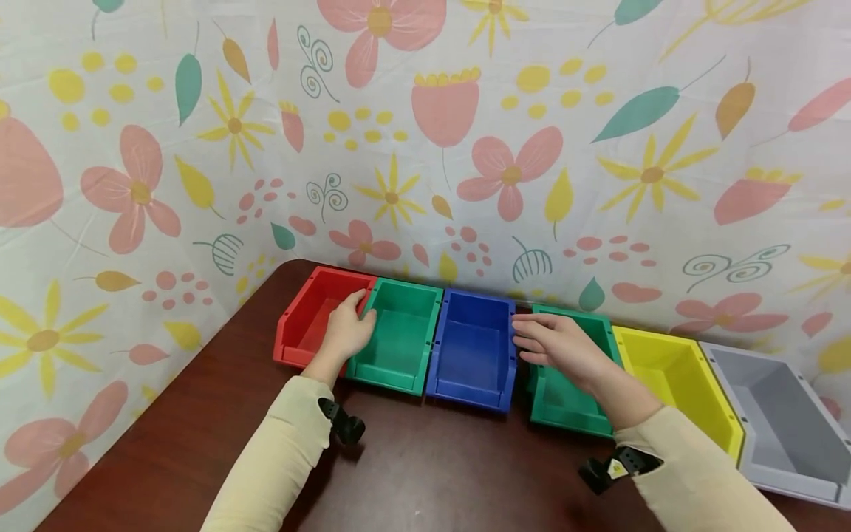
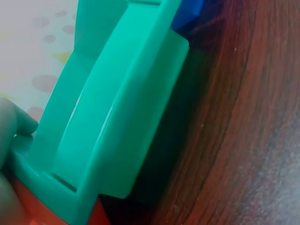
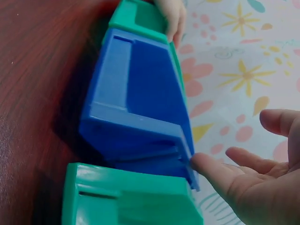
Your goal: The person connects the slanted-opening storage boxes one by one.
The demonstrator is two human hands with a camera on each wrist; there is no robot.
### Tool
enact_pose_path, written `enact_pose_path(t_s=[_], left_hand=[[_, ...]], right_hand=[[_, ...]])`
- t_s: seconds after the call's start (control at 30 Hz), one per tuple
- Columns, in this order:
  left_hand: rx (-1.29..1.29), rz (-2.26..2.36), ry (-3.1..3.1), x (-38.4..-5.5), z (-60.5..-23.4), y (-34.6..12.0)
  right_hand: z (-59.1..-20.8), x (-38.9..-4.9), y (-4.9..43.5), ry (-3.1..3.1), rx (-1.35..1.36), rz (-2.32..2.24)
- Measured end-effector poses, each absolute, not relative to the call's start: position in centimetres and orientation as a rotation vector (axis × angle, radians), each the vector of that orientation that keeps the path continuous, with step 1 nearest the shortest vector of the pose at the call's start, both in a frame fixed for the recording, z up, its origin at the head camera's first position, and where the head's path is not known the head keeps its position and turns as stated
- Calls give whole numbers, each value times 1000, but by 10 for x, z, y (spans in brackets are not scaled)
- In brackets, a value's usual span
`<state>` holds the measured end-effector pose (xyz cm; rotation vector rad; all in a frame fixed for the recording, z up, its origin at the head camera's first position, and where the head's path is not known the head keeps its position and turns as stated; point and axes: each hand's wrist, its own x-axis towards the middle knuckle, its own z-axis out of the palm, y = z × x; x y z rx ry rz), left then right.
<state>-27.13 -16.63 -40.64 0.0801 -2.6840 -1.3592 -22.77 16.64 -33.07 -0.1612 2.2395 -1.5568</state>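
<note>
My left hand (image 1: 349, 329) straddles the adjoining walls of the red bin (image 1: 292, 325) and the left green bin (image 1: 402, 336). Its thumb lies on the green side and its fingers on the red side, gripping the green bin's rim. In the left wrist view, digits (image 2: 14, 124) curl over that green rim (image 2: 117, 112). My right hand (image 1: 558, 347) is held over the right green bin (image 1: 572, 403), fingers straight and fingertips right at the blue bin's (image 1: 472, 355) right wall. The right wrist view shows one finger (image 3: 211, 171) at the blue bin's (image 3: 140, 122) back corner.
To the right stand a yellow bin (image 1: 671, 377) and a grey bin (image 1: 778, 414), continuing the row. A narrow gap separates the blue bin from the right green one. The brown wooden table (image 1: 425, 473) runs up to a floral cloth (image 1: 399, 170) behind the bins.
</note>
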Motion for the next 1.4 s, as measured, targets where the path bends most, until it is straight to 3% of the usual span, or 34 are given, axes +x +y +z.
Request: enact_pose_path(t_s=[0.2,0.63,1.4], left_hand=[[164,-1417,-2559,-272,-415,-170],[180,-1528,-2430,-270,-428,-166],[183,-1528,-2458,-271,-421,-174]], right_hand=[[-343,-238,153,2384,-160,-1472],[-360,-260,130,2788,-199,-751],[-350,-258,145,2715,-170,-1048]])
